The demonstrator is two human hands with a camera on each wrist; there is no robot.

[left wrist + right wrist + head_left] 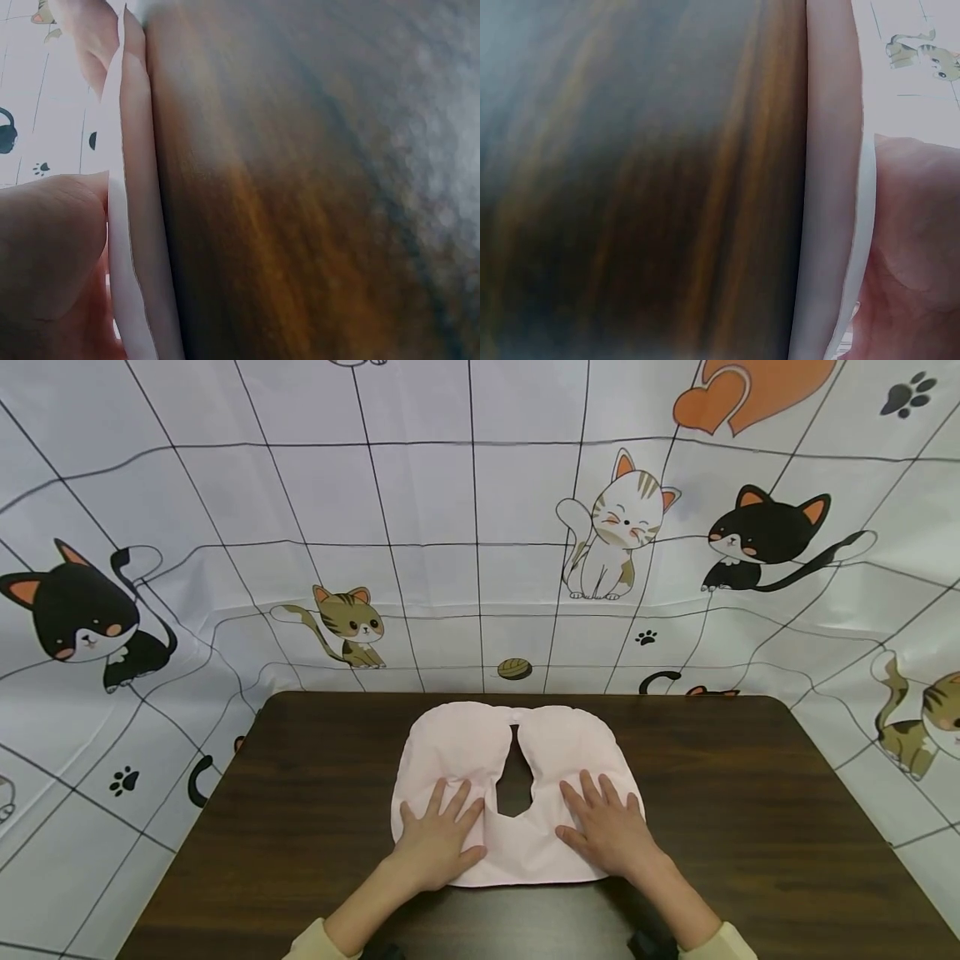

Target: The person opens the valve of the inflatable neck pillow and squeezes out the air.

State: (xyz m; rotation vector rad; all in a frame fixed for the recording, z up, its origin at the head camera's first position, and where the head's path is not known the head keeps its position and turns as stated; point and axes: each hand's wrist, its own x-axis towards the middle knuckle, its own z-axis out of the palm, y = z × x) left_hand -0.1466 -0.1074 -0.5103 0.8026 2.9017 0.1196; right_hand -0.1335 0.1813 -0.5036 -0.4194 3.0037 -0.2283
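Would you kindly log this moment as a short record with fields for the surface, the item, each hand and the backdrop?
surface: dark wooden table
item: pale pink U-shaped cloth cover, lying flat, its opening toward the far edge
left hand: fingers straight, pressing flat on the cover's left half
right hand: fingers straight, pressing flat on the cover's right half
backdrop: white cat-print sheet behind and around the table

Pale pink U-shaped pillow cover [480, 752]: empty, lying flat on dark wooden tabletop [750, 793], centred near its far edge, lobes nearly touching at the far side.
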